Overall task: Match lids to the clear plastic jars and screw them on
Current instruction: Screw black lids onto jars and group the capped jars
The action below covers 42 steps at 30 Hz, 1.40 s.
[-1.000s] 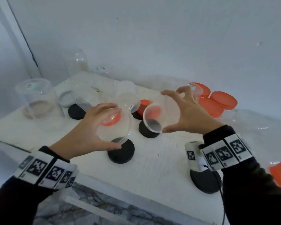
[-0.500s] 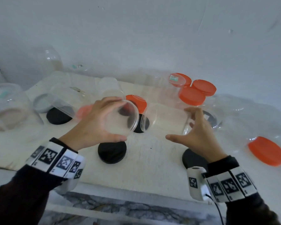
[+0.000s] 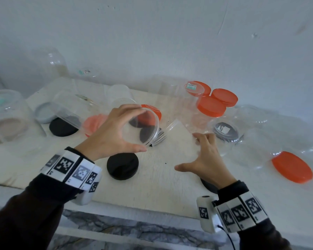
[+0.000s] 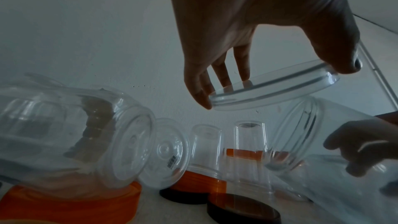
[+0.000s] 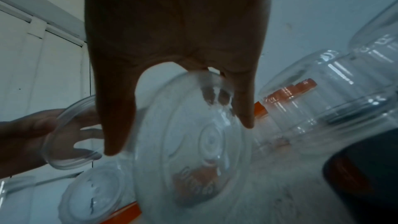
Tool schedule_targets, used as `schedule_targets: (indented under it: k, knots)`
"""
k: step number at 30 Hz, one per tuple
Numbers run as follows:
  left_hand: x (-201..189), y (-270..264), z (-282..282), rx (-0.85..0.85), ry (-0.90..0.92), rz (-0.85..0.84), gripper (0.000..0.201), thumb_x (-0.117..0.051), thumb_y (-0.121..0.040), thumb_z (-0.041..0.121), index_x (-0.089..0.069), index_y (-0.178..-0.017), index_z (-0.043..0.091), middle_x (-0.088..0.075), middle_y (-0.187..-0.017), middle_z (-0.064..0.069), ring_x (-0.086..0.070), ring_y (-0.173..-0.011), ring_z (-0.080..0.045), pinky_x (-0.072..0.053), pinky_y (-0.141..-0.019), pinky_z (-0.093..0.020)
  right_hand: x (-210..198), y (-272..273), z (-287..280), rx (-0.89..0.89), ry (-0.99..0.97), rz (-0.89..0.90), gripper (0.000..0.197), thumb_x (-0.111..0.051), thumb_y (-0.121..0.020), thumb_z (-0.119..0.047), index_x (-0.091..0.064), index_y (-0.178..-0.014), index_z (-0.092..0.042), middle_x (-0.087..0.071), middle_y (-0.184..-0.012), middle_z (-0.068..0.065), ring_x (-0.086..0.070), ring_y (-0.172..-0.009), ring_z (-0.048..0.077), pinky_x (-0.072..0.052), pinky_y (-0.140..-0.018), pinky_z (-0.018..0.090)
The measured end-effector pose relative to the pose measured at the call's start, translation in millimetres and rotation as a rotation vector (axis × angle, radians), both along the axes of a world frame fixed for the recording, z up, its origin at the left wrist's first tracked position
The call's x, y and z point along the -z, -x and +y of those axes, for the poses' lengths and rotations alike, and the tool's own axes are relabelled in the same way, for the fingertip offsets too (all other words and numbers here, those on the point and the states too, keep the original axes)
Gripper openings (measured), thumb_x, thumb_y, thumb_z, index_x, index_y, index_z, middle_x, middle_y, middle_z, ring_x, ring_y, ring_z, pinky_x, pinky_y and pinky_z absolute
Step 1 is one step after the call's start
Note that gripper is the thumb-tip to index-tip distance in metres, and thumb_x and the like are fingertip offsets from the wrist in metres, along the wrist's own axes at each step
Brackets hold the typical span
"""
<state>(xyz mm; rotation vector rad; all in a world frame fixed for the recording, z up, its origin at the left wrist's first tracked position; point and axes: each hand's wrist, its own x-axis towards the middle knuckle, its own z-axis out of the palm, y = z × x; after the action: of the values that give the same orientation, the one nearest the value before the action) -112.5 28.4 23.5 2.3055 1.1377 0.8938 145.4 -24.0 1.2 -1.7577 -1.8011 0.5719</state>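
Note:
My left hand [image 3: 134, 127] holds a clear round lid [image 3: 156, 127] upright by its rim, thumb below and fingers above, over the middle of the white table [image 3: 161, 186]. My right hand [image 3: 187, 152] grips a clear jar [image 3: 175, 134] near its base. The jar is tilted, and its threaded mouth faces the lid a short gap away. In the left wrist view the lid [image 4: 273, 88] hangs just above the jar's mouth [image 4: 301, 134]. The right wrist view shows the jar's base [image 5: 193, 142] under my thumb and fingers.
Black lids [image 3: 122, 166] [image 3: 62, 128] lie below and left of my hands. Orange lids [image 3: 211, 106] [image 3: 292, 166] sit at the back and far right, a grey lid [image 3: 43, 112] at the left. Several clear jars [image 3: 5, 120] [image 3: 226, 130] crowd both sides.
My right hand has come down and back toward me with the jar, leaving a gap to the lid. My left hand has kept the lid raised in about the same place.

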Motion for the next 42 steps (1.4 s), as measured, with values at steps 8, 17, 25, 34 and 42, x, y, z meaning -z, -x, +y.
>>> schedule_targets:
  k: [8, 17, 25, 34, 42]
  knots:
    - [1.5, -5.1, 3.1, 0.001, 0.028, -0.027, 0.085, -0.068, -0.051, 0.063, -0.037, -0.128, 0.044, -0.033, -0.136, 0.026, -0.029, -0.128, -0.001, -0.022, -0.094, 0.0, 8.2, -3.4, 2.8, -0.041, 0.083, 0.02, 0.098, -0.087, -0.057, -0.032, -0.03, -0.135, -0.013, -0.03, -0.121, -0.009, -0.037, -0.11, 0.007, -0.031, -0.087, 0.017]
    - [-4.4, -29.2, 4.9, 0.097, 0.049, 0.019, 0.088, -0.065, -0.055, 0.064, -0.04, -0.134, 0.035, -0.033, -0.142, 0.017, -0.025, -0.13, -0.003, -0.026, -0.105, -0.025, 18.5, -14.9, -0.3, -0.037, 0.172, 0.286, 0.087, -0.084, -0.063, -0.031, -0.032, -0.131, -0.018, -0.04, -0.131, -0.006, -0.041, -0.12, 0.009, -0.036, -0.091, 0.017]
    - [-13.0, -63.6, 7.1, 0.238, 0.024, 0.251, 0.086, -0.064, -0.061, 0.065, -0.042, -0.135, 0.029, -0.032, -0.146, 0.011, -0.02, -0.132, -0.008, -0.015, -0.105, -0.024, 22.0, -6.1, 4.9, -0.057, 0.165, 0.455, 0.078, -0.087, -0.057, -0.022, -0.042, -0.12, -0.023, -0.049, -0.125, -0.005, -0.048, -0.116, 0.008, -0.046, -0.084, 0.017]
    - [-20.7, -76.8, 16.0, 0.289, 0.026, 0.456, 0.079, -0.073, -0.071, 0.048, -0.038, -0.139, 0.027, -0.028, -0.147, 0.009, -0.018, -0.131, -0.01, -0.014, -0.099, -0.019, 20.0, -2.5, 4.9, -0.079, 0.16, 0.455, 0.076, -0.087, -0.058, -0.018, -0.043, -0.119, -0.025, -0.05, -0.12, -0.011, -0.049, -0.113, 0.004, -0.046, -0.078, 0.014]
    - [-19.0, -79.0, 21.6, 0.309, 0.038, 0.502, 0.081, -0.075, -0.068, 0.048, -0.038, -0.137, 0.03, -0.03, -0.144, 0.01, -0.022, -0.126, -0.011, -0.016, -0.096, -0.019, 24.5, -3.6, 8.1, -0.084, 0.153, 0.458, 0.078, -0.088, -0.055, -0.021, -0.042, -0.117, -0.028, -0.051, -0.122, -0.007, -0.049, -0.115, 0.007, -0.048, -0.087, 0.021]
